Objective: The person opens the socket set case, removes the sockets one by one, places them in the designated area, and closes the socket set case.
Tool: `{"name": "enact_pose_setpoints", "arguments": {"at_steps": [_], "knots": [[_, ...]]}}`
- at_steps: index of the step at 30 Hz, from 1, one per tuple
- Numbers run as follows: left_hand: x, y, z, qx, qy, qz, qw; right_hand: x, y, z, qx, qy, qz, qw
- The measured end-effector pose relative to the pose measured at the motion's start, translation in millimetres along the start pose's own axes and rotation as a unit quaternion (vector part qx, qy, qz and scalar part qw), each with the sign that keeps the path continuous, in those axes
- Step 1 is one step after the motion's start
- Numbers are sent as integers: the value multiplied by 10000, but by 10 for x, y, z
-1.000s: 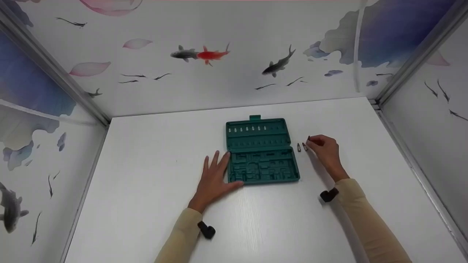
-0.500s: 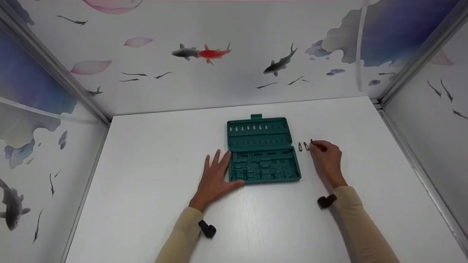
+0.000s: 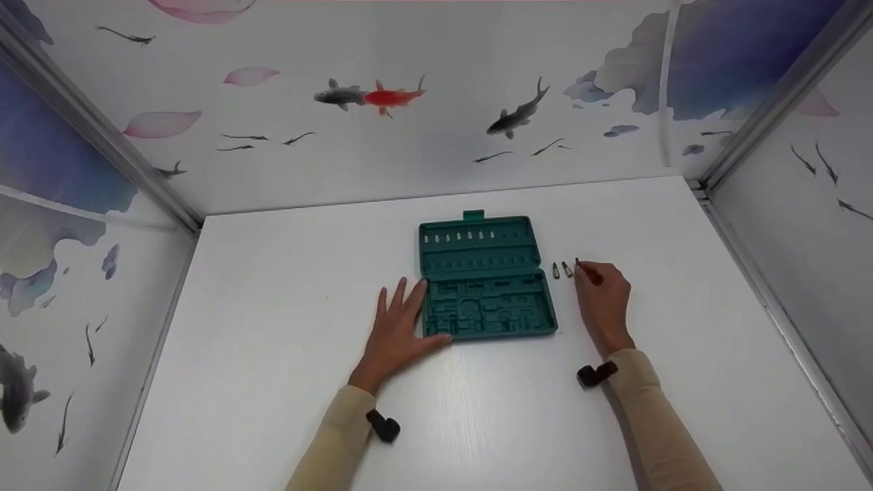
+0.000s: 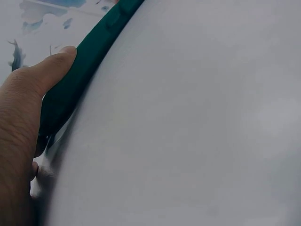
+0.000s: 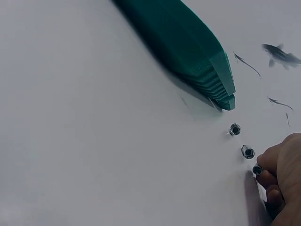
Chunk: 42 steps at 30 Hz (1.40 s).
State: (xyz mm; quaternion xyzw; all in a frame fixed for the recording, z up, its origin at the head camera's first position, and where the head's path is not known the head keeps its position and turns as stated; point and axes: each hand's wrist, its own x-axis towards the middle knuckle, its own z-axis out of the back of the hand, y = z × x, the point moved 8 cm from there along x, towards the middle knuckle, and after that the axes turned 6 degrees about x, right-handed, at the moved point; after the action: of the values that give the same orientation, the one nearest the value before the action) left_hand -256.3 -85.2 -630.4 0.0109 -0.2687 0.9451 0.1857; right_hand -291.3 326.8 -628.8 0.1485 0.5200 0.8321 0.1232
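Observation:
A green plastic bit case lies open on the white table, its inside turned up. My left hand rests at the case's near left corner, fingers spread along the left side. Its thumb lies on the front edge; in the left wrist view that thumb touches the case's green wall. Just right of the case, my right hand pinches a small metal bit between thumb and fingers. Two similar bits, one nearer the case and another beside the hand, stand or lie on the table; I cannot tell which.
Along the far half of the case runs a row of several pale, small marks or pieces. Printed fish decorate the back wall, and metal frame rails border the side walls. A black wrist camera sits on each sleeve.
My right hand has shifted slightly towards me and to the right of the two bits, with its forearm swinging left. The pinched bit has moved with it. My left hand keeps its place.

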Motion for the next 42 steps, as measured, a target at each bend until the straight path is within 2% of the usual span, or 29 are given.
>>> {"name": "enact_pose_setpoints", "arguments": {"at_steps": [9,21,30,42], "knots": [[4,-3,24,9,-14,-15,10000,28,48,-40,-101,-49,267,9996],[11,-4,31,-61,-38,-16,10000,37,88,-53,-146,-107,268,9995],[-22,11,39,-196,-26,102,9998,13,73,-63,-175,-175,230,9994],[-34,4,0,-222,-13,177,9996,17,66,-23,-225,-215,436,9986]]}}
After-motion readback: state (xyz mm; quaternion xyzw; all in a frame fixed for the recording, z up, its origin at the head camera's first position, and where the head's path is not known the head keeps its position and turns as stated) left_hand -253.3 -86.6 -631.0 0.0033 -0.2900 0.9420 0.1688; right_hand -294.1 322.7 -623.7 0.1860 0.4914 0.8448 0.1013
